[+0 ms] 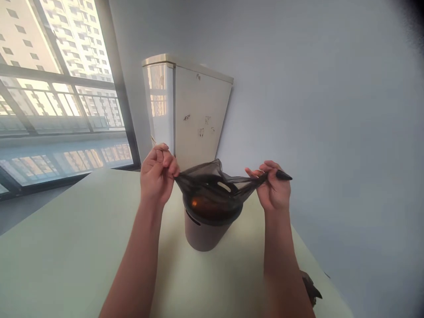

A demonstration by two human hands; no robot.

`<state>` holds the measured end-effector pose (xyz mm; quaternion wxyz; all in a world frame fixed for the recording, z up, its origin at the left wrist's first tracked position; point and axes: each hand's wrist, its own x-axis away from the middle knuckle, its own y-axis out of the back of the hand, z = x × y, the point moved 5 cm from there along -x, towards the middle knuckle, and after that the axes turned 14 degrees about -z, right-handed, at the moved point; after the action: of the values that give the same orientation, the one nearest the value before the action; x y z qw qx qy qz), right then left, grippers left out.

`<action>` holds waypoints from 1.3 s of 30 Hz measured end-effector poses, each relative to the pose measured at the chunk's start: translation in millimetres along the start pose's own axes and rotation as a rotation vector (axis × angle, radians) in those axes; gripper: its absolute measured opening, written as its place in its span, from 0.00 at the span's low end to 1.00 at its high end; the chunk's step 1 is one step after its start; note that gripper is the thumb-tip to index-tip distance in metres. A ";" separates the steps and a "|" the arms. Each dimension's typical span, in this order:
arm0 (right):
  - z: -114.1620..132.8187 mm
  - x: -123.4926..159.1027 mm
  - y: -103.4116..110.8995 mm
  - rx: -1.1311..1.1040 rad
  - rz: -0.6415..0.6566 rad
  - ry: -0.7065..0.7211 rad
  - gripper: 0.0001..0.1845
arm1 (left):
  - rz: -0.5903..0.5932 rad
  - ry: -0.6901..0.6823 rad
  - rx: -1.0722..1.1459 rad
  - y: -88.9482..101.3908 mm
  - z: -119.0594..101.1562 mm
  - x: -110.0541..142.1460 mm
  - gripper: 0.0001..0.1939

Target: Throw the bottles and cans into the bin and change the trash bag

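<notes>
A small round grey-brown bin (202, 235) stands on the pale floor (66, 247) in front of me. A thin dark plastic bag (212, 187) sits in it, with its top stretched wide above the rim. Something orange-brown shows through the bag near its left side. My left hand (158, 174) is closed in a pinch on the bag's left edge. My right hand (274, 185) is closed on the bag's right edge, and a dark tail of plastic sticks out past its fingers. Both hands pull the bag's mouth apart over the bin.
A white fridge (188, 110) stands just behind the bin against a plain grey wall (331, 132). Large windows (56, 88) with tower blocks outside fill the left. A dark crumpled object (311, 289) lies on the floor by my right forearm.
</notes>
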<state>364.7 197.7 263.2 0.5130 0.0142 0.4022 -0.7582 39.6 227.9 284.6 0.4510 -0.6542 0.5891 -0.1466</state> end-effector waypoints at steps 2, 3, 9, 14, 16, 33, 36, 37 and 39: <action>2.4 5.3 -12.4 0.030 0.055 0.021 0.19 | -0.003 -0.014 -0.066 -2.9 6.2 7.4 0.16; 4.5 9.5 -19.1 0.040 0.084 0.024 0.21 | -0.001 -0.007 -0.086 -4.2 9.1 10.7 0.20; 2.6 40.7 -56.9 0.470 0.307 -0.052 0.30 | 0.237 0.270 -0.155 -25.8 29.8 37.3 0.21; -29.6 65.0 -84.2 0.841 0.742 -0.064 0.05 | 0.314 0.081 -0.202 -35.3 33.6 47.4 0.08; -34.6 65.0 -86.9 0.866 0.737 -0.038 0.16 | 0.263 -0.036 -0.257 -30.9 31.4 40.8 0.14; 5.4 53.1 -53.5 0.281 0.766 -0.455 0.17 | 0.173 0.077 -0.254 -25.9 51.5 32.9 0.16; 0.9 45.4 -48.5 0.249 0.717 -0.452 0.19 | 0.282 0.212 -0.114 -28.0 50.9 33.5 0.17; -1.4 41.7 -47.6 0.225 0.669 -0.440 0.19 | 0.316 0.255 -0.132 -28.8 52.7 34.9 0.16; -8.2 34.7 -46.3 0.206 0.539 -0.432 0.17 | 0.366 0.327 -0.264 -29.6 58.8 38.7 0.14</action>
<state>308.5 183.1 270.2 0.7637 0.0108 0.1875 -0.6176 111.2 214.5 261.7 0.2798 -0.5579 0.7763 -0.0882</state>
